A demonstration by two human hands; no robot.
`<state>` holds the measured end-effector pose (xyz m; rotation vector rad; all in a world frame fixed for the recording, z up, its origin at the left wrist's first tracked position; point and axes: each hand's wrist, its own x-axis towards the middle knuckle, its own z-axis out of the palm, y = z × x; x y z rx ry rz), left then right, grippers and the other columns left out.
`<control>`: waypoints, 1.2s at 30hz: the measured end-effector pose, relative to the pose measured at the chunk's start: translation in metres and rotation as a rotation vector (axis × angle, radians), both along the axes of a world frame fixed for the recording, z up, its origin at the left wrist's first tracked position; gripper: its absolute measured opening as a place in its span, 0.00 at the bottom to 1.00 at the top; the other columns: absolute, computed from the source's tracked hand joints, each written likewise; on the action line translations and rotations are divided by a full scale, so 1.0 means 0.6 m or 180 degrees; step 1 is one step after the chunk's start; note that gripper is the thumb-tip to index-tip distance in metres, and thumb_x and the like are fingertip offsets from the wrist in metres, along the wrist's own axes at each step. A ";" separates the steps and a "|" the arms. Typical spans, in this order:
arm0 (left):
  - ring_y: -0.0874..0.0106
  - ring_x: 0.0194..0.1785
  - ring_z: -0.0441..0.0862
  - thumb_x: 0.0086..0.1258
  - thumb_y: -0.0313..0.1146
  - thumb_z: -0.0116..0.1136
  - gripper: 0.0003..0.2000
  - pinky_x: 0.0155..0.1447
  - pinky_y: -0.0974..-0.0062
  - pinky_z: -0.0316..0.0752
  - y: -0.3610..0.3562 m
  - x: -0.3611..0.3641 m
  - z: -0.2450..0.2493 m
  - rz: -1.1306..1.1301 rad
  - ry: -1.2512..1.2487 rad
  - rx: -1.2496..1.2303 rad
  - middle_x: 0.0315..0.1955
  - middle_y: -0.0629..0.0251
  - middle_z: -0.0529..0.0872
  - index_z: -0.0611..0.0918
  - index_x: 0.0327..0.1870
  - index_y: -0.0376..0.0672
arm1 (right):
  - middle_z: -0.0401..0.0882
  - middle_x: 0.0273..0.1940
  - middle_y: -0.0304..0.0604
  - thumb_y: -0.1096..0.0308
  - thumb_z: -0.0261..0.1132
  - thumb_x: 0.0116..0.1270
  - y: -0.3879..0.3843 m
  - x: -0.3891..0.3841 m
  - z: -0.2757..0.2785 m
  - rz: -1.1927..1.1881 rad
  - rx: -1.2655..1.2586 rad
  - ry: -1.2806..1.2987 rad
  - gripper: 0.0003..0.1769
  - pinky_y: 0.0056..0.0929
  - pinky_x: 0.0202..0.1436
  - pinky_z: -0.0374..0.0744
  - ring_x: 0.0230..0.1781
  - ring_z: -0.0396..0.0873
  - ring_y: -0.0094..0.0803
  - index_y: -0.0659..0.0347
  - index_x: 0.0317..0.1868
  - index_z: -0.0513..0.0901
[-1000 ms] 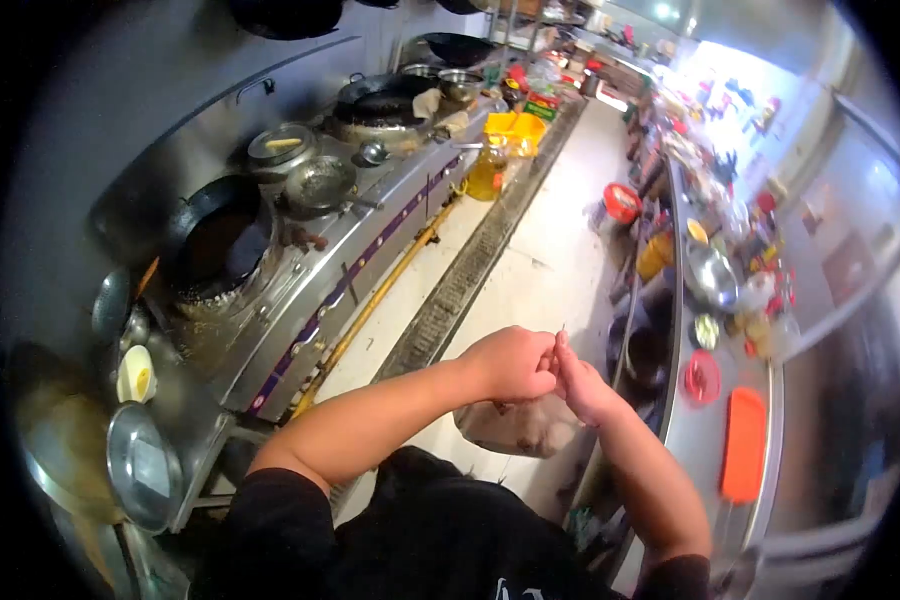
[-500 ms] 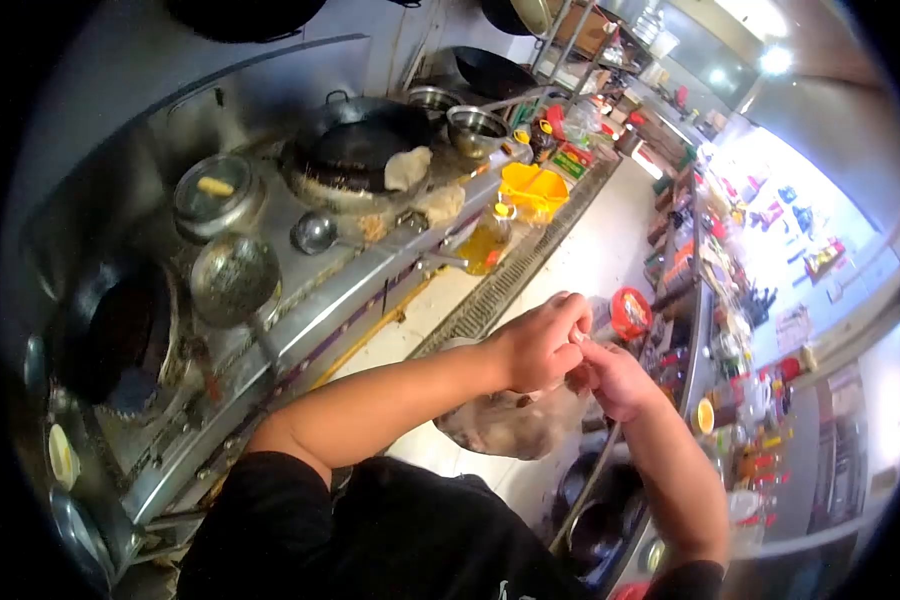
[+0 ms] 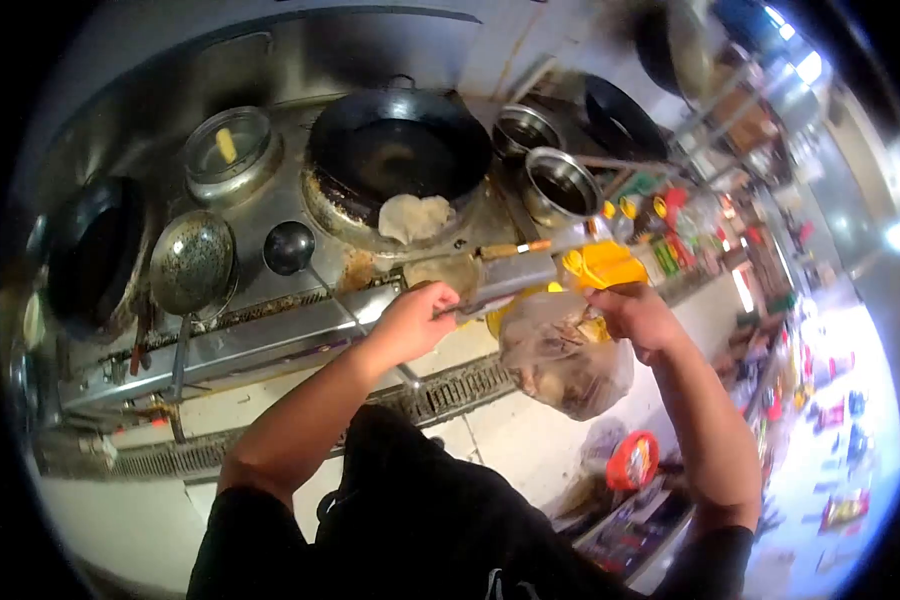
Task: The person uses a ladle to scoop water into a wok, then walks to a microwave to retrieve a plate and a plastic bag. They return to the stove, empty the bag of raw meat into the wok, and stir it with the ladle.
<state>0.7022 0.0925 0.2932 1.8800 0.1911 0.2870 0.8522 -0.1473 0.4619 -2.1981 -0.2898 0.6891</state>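
My right hand (image 3: 635,318) is closed on the gathered top of a clear plastic bag (image 3: 570,365). The bag hangs below it, bulging with pale and brownish pieces. Over the front edge of the stove, my left hand (image 3: 418,318) has its fingers curled in a pinch. A slim dark strip shows at its fingertips, and I cannot tell what it is. Close by that hand lies a ladle (image 3: 290,248), its long handle passing behind the left wrist. A large black wok (image 3: 400,150) sits on the burner beyond, with a pale cloth (image 3: 413,218) at its rim.
Along the steel stove (image 3: 270,315) stand a lidded pot (image 3: 232,150), a perforated strainer (image 3: 192,262), another wok (image 3: 95,255) and a steel pot (image 3: 560,185). A yellow basket (image 3: 602,265) is beyond the bag. A red tub (image 3: 632,460) is at lower right; a drain grate (image 3: 450,393) crosses the floor.
My hands were together at the bag's top; now they are apart, the left over the stove edge and the right holding the bag. The view has turned toward the stove.
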 end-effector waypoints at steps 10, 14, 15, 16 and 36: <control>0.63 0.43 0.83 0.67 0.33 0.60 0.11 0.46 0.71 0.78 0.151 0.299 0.102 0.1086 -0.0882 0.0833 0.41 0.58 0.84 0.82 0.46 0.38 | 0.71 0.17 0.31 0.68 0.70 0.55 0.213 0.323 0.126 0.0990 0.0603 -0.0771 0.09 0.21 0.22 0.60 0.16 0.63 0.18 0.59 0.20 0.79; 0.54 0.44 0.81 0.65 0.40 0.60 0.11 0.50 0.60 0.76 0.199 0.427 0.102 0.1212 -0.1251 0.1080 0.40 0.56 0.84 0.84 0.38 0.42 | 0.67 0.16 0.29 0.71 0.69 0.53 0.353 0.382 0.118 0.1489 0.0651 -0.0896 0.15 0.22 0.23 0.57 0.17 0.61 0.18 0.55 0.14 0.72; 0.54 0.43 0.81 0.64 0.41 0.61 0.11 0.49 0.60 0.76 0.222 0.449 0.083 0.1277 -0.1138 0.0753 0.38 0.57 0.84 0.84 0.36 0.42 | 0.66 0.16 0.28 0.71 0.69 0.53 0.383 0.406 0.088 0.1582 0.0871 -0.1012 0.16 0.23 0.22 0.57 0.17 0.61 0.18 0.55 0.13 0.71; 0.55 0.43 0.82 0.64 0.42 0.61 0.12 0.49 0.60 0.76 0.241 0.461 0.072 0.1337 -0.1026 0.0417 0.36 0.57 0.85 0.84 0.34 0.42 | 0.67 0.16 0.27 0.71 0.68 0.53 0.413 0.424 0.078 0.1901 0.0915 -0.0876 0.15 0.23 0.22 0.58 0.17 0.61 0.17 0.56 0.13 0.73; 0.53 0.45 0.85 0.60 0.37 0.59 0.13 0.51 0.59 0.80 0.415 0.485 -0.040 0.3207 0.1796 0.1227 0.38 0.50 0.87 0.85 0.41 0.40 | 0.66 0.16 0.41 0.69 0.63 0.59 0.605 0.470 -0.074 0.3848 0.0173 -0.1192 0.14 0.34 0.24 0.68 0.20 0.67 0.29 0.64 0.18 0.73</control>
